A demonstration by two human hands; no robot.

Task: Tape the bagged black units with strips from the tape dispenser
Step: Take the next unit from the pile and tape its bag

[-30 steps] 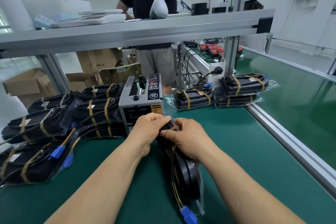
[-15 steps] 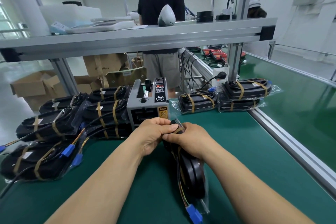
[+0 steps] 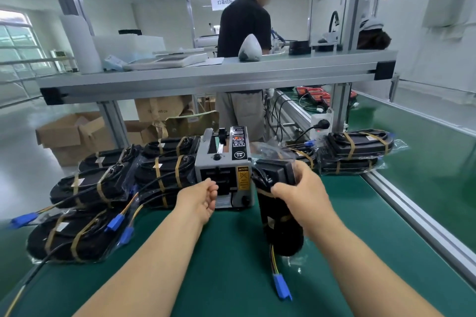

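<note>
Green matting [image 3: 231,265] is covering the bench under the tape dispenser [image 3: 222,167], which is showing a yellow warning sticker and a round "SEMI" mark. Just right of it the right hand [image 3: 301,190] is gripping the bagged black unit [image 3: 279,216], its long axis running toward the person, blue connector [image 3: 282,287] nearest. The left hand [image 3: 202,199] is curling at the dispenser's front slot; whether it is pinching tape, I cannot tell.

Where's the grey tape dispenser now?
Head view, centre: the grey tape dispenser stands between stacked taped black units and the bagged black unit in the right hand.
</note>
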